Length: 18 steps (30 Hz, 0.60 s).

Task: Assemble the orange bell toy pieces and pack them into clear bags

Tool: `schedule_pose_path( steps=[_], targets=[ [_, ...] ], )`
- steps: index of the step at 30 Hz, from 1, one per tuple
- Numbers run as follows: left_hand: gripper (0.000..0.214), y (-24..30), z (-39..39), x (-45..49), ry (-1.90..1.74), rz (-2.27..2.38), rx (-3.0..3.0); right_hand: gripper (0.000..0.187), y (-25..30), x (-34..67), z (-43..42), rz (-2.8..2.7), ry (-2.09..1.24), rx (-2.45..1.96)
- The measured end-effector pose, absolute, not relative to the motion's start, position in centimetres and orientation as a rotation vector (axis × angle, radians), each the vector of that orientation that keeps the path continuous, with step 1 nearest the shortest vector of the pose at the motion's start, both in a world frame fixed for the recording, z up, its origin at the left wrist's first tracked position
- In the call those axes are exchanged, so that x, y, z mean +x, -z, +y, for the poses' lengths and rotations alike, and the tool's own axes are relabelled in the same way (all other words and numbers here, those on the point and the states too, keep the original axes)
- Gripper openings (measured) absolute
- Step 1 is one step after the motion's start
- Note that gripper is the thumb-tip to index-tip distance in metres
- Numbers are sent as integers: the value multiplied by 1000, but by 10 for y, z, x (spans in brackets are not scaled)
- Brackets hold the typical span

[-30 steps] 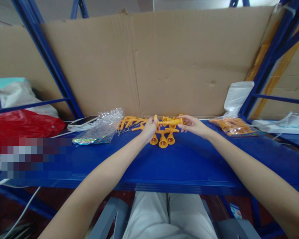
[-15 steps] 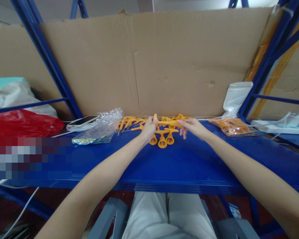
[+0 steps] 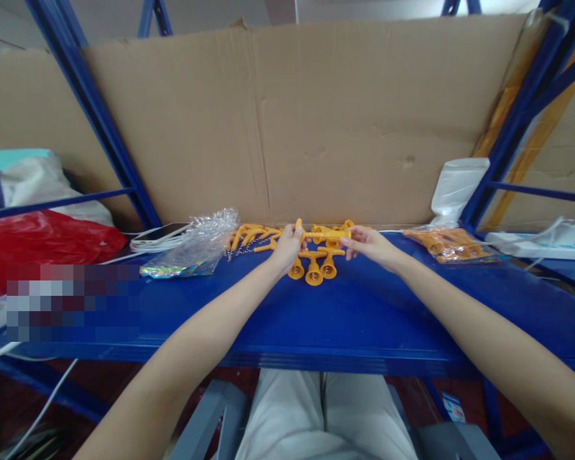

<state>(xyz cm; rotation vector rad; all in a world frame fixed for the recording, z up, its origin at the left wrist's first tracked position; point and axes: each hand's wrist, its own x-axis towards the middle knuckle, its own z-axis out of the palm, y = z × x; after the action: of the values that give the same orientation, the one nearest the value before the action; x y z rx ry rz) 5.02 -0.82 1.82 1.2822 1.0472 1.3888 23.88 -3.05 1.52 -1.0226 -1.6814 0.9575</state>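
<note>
Both hands hold one orange plastic trumpet-shaped toy (image 3: pixel 326 235) level above the blue shelf (image 3: pixel 345 306). My left hand (image 3: pixel 287 246) is closed round its left end. My right hand (image 3: pixel 368 243) pinches its right end with the fingertips. Directly below stand three orange bell-shaped toy pieces (image 3: pixel 313 268) side by side on the shelf. More orange pieces (image 3: pixel 252 235) lie in a loose heap just behind and left of my left hand, against the cardboard.
A crinkled clear plastic bag (image 3: pixel 196 246) and a phone with white cable (image 3: pixel 159 235) lie left. A bag of orange pieces (image 3: pixel 448 246) and a white bag (image 3: pixel 455 185) sit right. Cardboard sheet (image 3: pixel 316 121) backs the shelf. A red bag (image 3: pixel 38 239) is far left.
My right hand slid slightly left along the toy, then back to its right end. The left hand and the pieces on the shelf stayed put.
</note>
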Motion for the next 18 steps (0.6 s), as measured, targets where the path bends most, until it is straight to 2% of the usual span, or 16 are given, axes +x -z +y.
schedule_pose_path(
  steps=[7, 18],
  targets=[
    [21, -14, -7, 50, -1389, 1027, 1345, 54, -17, 241, -32, -1740, -947, -1103],
    [20, -10, -5, 50, -1395, 1031, 1363, 54, -16, 238, -32, -1634, -1123, -1145]
  ],
)
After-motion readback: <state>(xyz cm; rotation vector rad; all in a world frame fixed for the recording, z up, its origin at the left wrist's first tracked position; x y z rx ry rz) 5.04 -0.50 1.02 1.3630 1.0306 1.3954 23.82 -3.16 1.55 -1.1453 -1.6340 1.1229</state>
